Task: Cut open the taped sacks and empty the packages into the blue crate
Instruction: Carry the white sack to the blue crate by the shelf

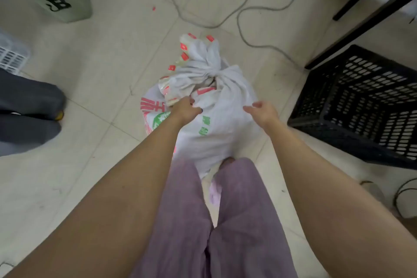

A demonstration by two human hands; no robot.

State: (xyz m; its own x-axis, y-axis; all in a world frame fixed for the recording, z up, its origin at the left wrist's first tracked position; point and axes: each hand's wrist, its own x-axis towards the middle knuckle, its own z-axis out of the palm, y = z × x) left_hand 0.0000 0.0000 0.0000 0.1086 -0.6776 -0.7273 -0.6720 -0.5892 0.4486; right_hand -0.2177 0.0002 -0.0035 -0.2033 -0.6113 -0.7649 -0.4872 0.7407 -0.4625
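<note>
The left hand (187, 108) grips the sack (225, 133); the right hand (261, 111) hovers, fingers relaxed.

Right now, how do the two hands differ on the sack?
The left hand grips a fold of the sack; the right hand holds nothing. The left hand is clenched; the right hand is loosely open. Both reach over the same sack.

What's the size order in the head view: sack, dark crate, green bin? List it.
1. sack and dark crate: too alike to rank; the crate is cropped.
2. green bin: smallest, though farther away and cropped.
</note>
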